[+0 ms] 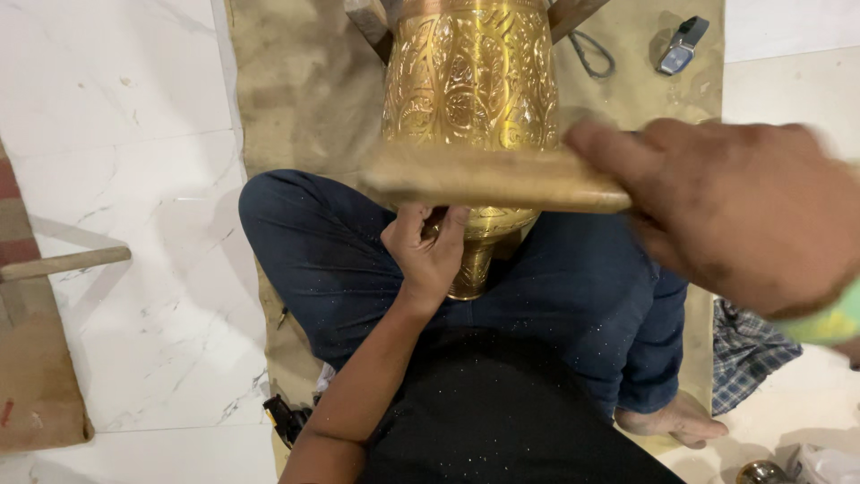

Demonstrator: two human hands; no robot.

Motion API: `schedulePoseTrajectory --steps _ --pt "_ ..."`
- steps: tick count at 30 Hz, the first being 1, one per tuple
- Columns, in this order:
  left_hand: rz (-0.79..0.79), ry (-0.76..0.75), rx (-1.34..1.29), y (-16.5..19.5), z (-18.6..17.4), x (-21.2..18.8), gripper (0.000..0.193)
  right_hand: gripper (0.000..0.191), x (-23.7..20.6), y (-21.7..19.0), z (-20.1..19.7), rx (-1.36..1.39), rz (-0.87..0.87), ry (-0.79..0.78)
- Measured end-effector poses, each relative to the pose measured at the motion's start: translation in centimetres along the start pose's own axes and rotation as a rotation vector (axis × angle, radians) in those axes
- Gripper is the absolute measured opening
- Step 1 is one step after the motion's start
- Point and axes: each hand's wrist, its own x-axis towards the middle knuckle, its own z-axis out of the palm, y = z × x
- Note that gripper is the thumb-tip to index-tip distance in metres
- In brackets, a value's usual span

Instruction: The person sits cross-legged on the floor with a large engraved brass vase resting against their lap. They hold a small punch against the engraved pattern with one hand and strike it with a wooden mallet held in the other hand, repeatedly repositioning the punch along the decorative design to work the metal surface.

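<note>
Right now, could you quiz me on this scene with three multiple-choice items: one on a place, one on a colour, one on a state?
1. Where does the narrow end of the vase rest?
A. on a shelf
B. in the person's lap
C. on a stool

2. What colour are the trousers?
A. dark blue
B. white
C. red

3. What is the right hand doing?
A. hanging empty
B. lying flat on the floor
C. gripping a wooden block

Answers:
1 B, the narrow end lies between the crossed legs, where the left hand touches it.
2 A, the legs are clad in dark blue cloth.
3 C, the fingers close on one end of the block, which is held across the vase.
</note>
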Motion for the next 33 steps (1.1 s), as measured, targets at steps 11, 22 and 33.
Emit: schedulePoseTrajectory --steps 11,22,33 --pt "-0.021 0.029 -0.005 -1.6 0.0 -0.6 0.018 0.076 0.2 -0.5 -0.7 0.437 -0.118 0.42" --pt "-0.028 0.059 -0.01 -1.1 0.0 -0.2 0.015 0.083 0.3 -0.2 -1.0 0.486 -0.204 0.626" --pt "-0.04 0.041 -0.061 -0.7 0.0 -0.1 0.025 0.067 0.0 -0.6 -0.6 -0.066 0.032 0.214"
